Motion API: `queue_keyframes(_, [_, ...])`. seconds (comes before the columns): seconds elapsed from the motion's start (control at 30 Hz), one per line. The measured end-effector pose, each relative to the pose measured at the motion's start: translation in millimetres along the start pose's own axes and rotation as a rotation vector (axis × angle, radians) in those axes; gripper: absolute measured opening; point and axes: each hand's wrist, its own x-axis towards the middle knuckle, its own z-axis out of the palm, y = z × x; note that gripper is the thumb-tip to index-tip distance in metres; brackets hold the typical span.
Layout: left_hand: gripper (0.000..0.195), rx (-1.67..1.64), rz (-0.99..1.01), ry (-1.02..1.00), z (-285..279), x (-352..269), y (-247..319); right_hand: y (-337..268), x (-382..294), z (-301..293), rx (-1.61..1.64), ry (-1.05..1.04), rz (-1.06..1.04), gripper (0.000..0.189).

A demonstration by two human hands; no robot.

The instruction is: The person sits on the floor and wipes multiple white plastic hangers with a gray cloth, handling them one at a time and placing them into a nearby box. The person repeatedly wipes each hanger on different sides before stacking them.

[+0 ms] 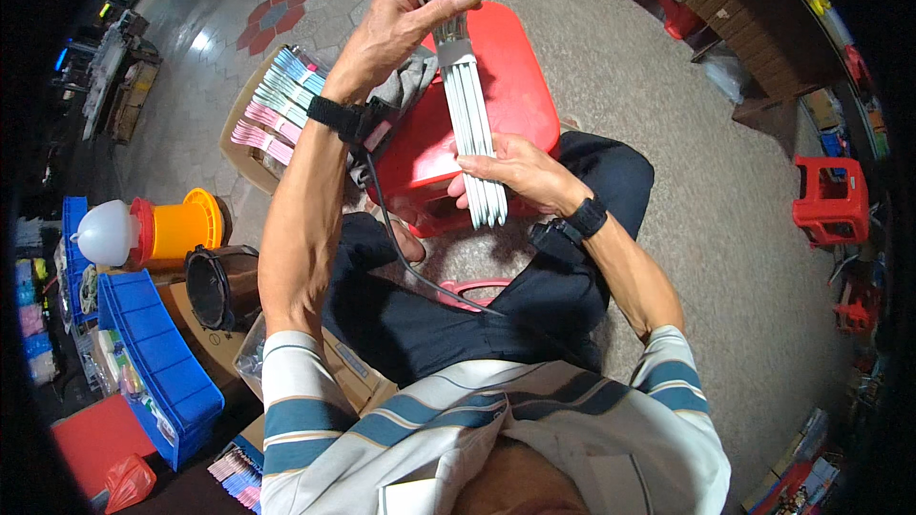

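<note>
A bundle of pale, coated wire clothes hangers (469, 107) is held edge-on over a red plastic stool (512, 64). My left hand (401, 21) grips it by the curved hooks at the far end, thumb laid across them. Just below the hooks, a greyish band (456, 53) wraps around the necks. Nearer to me, my right hand (526, 168) holds the lower end of the bundle, with the thumb on top and fingertips showing at the left side. Left of the stool, a box (238, 150) holds several banded bundles in pink (266, 136), green and blue.
Grey cloth (408, 86) lies between box and stool. A dark cable (390, 229) runs from my left wrist across my lap. On the left stand a blue plastic bin (154, 357), a dark bucket (220, 286) and a yellow container (182, 229). Another red stool (830, 200) is at right.
</note>
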Motion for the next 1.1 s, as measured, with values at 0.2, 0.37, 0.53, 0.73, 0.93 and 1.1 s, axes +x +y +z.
queue_keyframes(0.2, [0.034,0.088,-0.046,0.029,-4.3,-3.7,-4.9,25.6,-41.9,8.8,-0.165,0.033,-0.279,0.106])
queue_keyframes(0.37, [0.033,-0.104,0.033,0.032,-2.5,-3.2,-10.2,34.7,-50.4,2.2,-0.723,0.089,-0.479,0.119])
queue_keyframes(0.53, [0.033,-0.051,0.022,0.048,-4.9,-6.8,-9.6,42.1,-44.7,-3.1,-0.845,0.095,-0.481,0.108])
queue_keyframes(0.73, [0.035,-0.009,-0.013,0.04,-1.7,-1.3,-11.0,48.6,-42.9,-3.9,-0.975,0.178,-0.532,0.095])
queue_keyframes(0.93, [0.035,-0.095,-0.038,0.058,-3.3,1.0,-18.2,55.2,-35.2,5.6,-0.77,0.212,-0.58,0.09])
queue_keyframes(1.1, [0.037,-0.166,-0.009,0.025,-6.0,1.7,-20.2,54.6,-36.3,1.9,-0.915,0.121,-0.674,0.091])
